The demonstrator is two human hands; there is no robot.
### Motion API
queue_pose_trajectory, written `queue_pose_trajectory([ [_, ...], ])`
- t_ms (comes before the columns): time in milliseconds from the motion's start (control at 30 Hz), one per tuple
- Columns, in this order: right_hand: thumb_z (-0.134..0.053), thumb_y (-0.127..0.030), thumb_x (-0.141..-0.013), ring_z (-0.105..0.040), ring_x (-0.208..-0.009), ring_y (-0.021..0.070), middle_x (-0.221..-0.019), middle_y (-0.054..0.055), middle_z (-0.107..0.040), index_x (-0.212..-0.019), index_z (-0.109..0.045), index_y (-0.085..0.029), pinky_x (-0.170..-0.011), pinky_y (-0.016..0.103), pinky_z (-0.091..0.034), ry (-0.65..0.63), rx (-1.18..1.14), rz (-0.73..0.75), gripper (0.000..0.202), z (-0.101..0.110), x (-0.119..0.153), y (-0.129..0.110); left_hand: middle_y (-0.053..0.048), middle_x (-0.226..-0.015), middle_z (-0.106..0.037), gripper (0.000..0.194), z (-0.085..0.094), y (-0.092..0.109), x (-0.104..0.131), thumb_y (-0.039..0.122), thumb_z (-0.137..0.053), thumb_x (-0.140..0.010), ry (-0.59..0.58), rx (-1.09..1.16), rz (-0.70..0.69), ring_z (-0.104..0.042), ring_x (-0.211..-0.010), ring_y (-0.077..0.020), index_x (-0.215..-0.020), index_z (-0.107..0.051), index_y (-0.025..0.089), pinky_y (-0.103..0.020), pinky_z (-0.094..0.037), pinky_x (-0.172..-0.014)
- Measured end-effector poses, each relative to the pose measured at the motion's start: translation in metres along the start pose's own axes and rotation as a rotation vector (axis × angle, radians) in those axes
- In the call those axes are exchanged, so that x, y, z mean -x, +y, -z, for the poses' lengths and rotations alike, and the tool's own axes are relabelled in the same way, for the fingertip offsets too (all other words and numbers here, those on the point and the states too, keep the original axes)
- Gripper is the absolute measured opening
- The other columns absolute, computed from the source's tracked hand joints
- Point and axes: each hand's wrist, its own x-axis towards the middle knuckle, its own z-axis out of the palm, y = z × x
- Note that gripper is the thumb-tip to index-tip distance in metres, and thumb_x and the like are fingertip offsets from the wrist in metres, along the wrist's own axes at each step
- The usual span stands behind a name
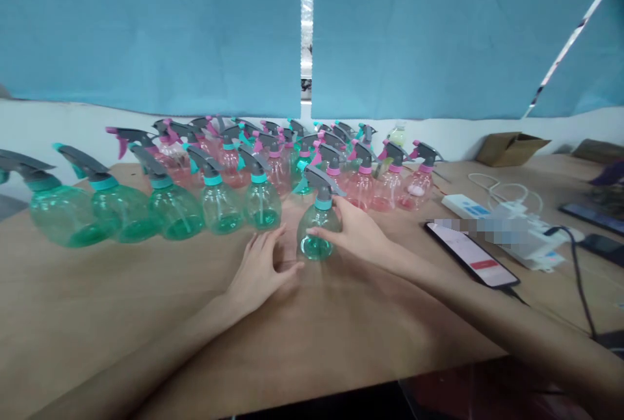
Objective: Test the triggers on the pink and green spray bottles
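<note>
A green spray bottle (316, 228) with a teal collar and grey trigger head stands upright on the wooden table (234, 355) near the middle. My right hand (358, 228) grips it from the right, thumb across its front. To its left, my left hand (260, 264) is apart from it, thumb and fingers spread with nothing between them. Beyond my left hand runs a row of green spray bottles, the closest being one (263, 202) just behind my fingertips. Pink spray bottles (361, 186) with pink collars stand behind the gripped bottle.
More pink and green bottles crowd the table's back. On the right lie a lit phone (470, 254), a white power strip (526, 238) with cables, and another dark phone (595, 217). An open cardboard box (509, 149) sits at the back right. The table's front edge crosses below my arms.
</note>
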Motion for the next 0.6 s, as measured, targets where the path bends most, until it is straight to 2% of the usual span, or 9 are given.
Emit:
queue_pose_trajectory([
  [100, -0.058, -0.059, -0.073, -0.06, -0.096, 0.0277, -0.11, 0.01, -0.062, -0.113, -0.047, -0.019, -0.074, 0.039, -0.046, -0.067, -0.039, -0.011, 0.058, 0.015, 0.02, 0.001, -0.011, -0.136, -0.044, 0.08, -0.014, 0.017, -0.01, 0.057, -0.065, -0.072, -0.038, 0.037, -0.045, -0.037, -0.127, -0.0296, -0.134, -0.03, 0.021, -0.051, -0.013, -0.108],
  [167, -0.059, -0.057, -0.073, -0.06, -0.095, 0.0276, -0.11, 0.011, -0.062, -0.113, -0.047, -0.018, -0.073, 0.039, -0.047, -0.09, -0.038, -0.012, 0.057, 0.025, 0.029, 0.003, -0.01, -0.134, -0.047, 0.087, -0.021, 0.029, -0.014, 0.059, -0.066, -0.07, -0.089, 0.103, -0.068, -0.039, -0.125, -0.0296, -0.137, -0.025, 0.022, -0.053, -0.011, -0.108],
  [300, -0.062, -0.054, -0.072, -0.061, -0.078, 0.0232, -0.092, 0.007, -0.065, -0.106, -0.052, -0.018, -0.062, 0.034, -0.046, -0.15, -0.071, 0.055, 0.051, 0.045, 0.038, 0.006, -0.009, -0.135, -0.046, 0.087, -0.028, 0.05, -0.017, 0.057, -0.067, -0.07, -0.144, 0.223, -0.122, -0.039, -0.126, -0.0305, -0.139, -0.023, 0.026, -0.054, -0.018, -0.105],
  [400, -0.062, -0.051, -0.075, -0.06, -0.073, 0.0201, -0.082, 0.002, -0.065, -0.097, -0.057, -0.021, -0.062, 0.033, -0.046, -0.198, -0.106, 0.115, 0.038, 0.059, 0.038, 0.012, -0.01, -0.135, -0.045, 0.085, -0.03, 0.059, -0.018, 0.052, -0.071, -0.067, -0.159, 0.277, -0.139, -0.04, -0.124, -0.0323, -0.137, -0.029, 0.026, -0.053, -0.028, -0.101],
  [500, -0.064, -0.048, -0.074, -0.059, -0.085, 0.021, -0.094, 0.003, -0.064, -0.098, -0.058, -0.023, -0.072, 0.036, -0.047, -0.183, -0.129, 0.164, 0.035, 0.068, 0.034, 0.02, -0.01, -0.136, -0.044, 0.083, -0.032, 0.062, -0.021, 0.047, -0.073, -0.067, -0.197, 0.303, -0.157, -0.04, -0.124, -0.0326, -0.136, -0.032, 0.025, -0.052, -0.033, -0.098],
  [600, -0.071, -0.045, -0.068, -0.055, -0.097, 0.0226, -0.11, 0.005, -0.059, -0.111, -0.052, -0.025, -0.077, 0.038, -0.048, -0.132, -0.264, 0.165, 0.051, 0.068, 0.029, 0.025, -0.009, -0.136, -0.043, 0.085, -0.035, 0.062, -0.025, 0.049, -0.071, -0.069, -0.246, 0.302, -0.18, -0.041, -0.123, -0.0322, -0.138, -0.028, 0.026, -0.051, -0.036, -0.096],
])
